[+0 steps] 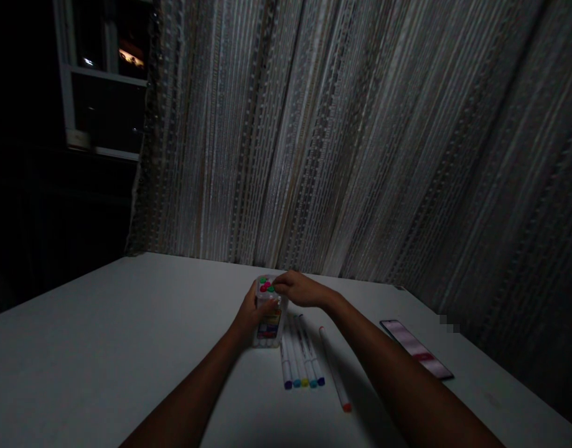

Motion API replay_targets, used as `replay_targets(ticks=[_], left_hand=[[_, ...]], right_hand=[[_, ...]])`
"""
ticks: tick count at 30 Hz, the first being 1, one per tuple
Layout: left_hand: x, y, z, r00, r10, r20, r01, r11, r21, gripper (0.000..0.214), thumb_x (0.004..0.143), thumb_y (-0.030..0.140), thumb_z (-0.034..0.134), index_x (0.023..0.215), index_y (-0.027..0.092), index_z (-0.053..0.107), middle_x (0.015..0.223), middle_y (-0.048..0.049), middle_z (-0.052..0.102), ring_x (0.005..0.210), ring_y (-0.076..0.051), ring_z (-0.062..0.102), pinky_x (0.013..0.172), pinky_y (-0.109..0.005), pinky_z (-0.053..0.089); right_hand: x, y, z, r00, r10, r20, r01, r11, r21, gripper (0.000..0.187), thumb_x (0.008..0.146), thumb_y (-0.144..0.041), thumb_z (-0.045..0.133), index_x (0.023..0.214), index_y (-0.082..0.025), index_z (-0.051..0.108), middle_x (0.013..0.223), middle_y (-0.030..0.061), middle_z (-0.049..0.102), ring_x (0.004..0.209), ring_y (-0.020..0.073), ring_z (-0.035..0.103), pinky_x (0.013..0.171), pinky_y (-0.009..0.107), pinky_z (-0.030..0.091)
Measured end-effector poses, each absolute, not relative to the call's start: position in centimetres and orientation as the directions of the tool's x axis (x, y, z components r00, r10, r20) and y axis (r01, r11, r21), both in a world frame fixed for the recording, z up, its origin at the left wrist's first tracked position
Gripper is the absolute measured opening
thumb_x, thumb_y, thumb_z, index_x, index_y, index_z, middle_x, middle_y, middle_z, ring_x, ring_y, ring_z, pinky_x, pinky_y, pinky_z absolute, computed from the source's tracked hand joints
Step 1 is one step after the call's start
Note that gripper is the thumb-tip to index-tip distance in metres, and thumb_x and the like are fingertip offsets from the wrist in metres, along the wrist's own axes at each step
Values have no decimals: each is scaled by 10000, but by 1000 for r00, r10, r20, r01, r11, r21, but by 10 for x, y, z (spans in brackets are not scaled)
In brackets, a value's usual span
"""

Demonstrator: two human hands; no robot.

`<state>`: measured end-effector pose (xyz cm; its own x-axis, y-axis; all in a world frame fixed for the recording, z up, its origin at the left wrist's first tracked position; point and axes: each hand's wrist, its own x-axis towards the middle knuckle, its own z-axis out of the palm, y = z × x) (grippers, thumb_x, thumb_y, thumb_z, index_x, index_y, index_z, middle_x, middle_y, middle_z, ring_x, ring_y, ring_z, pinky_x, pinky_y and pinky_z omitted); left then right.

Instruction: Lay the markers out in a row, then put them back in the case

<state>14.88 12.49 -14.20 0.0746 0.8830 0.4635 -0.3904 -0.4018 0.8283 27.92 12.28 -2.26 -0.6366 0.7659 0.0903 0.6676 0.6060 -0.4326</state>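
Note:
A clear marker box [268,323] stands upright on the white table [103,336], with coloured marker caps showing at its top. My left hand [251,314] is wrapped around the box's side. My right hand [297,289] is pinched over the caps at the top of the box; which marker it grips I cannot make out. Several white markers [300,364] with coloured ends lie side by side just right of the box. A lone marker with a red end [335,376] lies further right.
A phone [416,348] lies flat on the table at the right. A striped curtain [360,137] hangs behind the table. A dark window [103,81] is at the upper left. The table's far edge runs just behind the box.

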Motion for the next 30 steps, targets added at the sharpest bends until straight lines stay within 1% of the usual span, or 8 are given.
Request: replay_targets(ticks=[3,9,13,16,21,24,27,30], left_hand=[[149,127,-145,59,873,485,-382,-429,819,525,649,408,745,1073,198,516,899,-25,637,779,-166,611,698,-271,484],[148,130,-148,82,857,508,-365,-449,816,518,678,421,727,1089,203,498,921,-30,635,799,-169,607,702,-273,486],[148,133,-148,79,847,526,-366,-466,805,535,666,408,739,1090,189,498,941,-39,627,835,-176,602,723,-268,484],[149,132,-147,86,862,499,-383,-434,815,568,639,415,755,1091,192,494,929,-41,633,812,-178,610,715,-277,490],[151,128,-147,83,880,467,-412,-396,820,555,663,410,742,1105,191,486,928,-42,636,781,-176,622,689,-272,496],[150,126,-146,93,882,463,-414,-388,823,542,662,404,747,1093,199,490,914,-37,646,776,-181,631,685,-283,501],[150,123,-143,111,880,462,-425,-378,822,514,669,396,741,1081,208,497,932,-44,658,800,-186,640,712,-305,503],[149,120,-140,124,890,438,-432,-349,832,527,666,381,741,1095,214,484,926,-43,664,789,-186,645,682,-303,508]], right_hand=[[279,123,-23,-663,743,94,628,620,-470,198,832,-112,458,809,-91,654,740,17,603,697,123,507,637,213,366],[276,122,-25,-667,738,99,620,624,-475,227,852,-145,443,724,-101,625,692,4,568,673,123,482,646,225,369],[274,123,-27,-690,716,110,580,637,-508,222,869,-149,431,770,-99,623,737,11,578,717,125,487,667,219,377],[275,125,-29,-709,699,100,557,641,-528,226,870,-138,416,790,-98,623,732,6,577,710,122,482,675,220,384],[280,123,-24,-693,709,128,549,635,-544,246,878,-170,414,786,-96,630,737,16,596,696,124,496,676,231,394],[289,123,-18,-621,747,237,549,630,-550,248,873,-179,417,795,-105,640,794,44,632,754,142,540,714,245,409],[306,124,-19,-475,801,365,590,597,-543,247,868,-200,426,786,-115,642,845,65,654,830,165,573,764,262,417],[328,126,-38,-345,880,327,778,463,-425,251,861,-185,420,792,-108,649,815,81,662,796,173,593,722,261,414]])
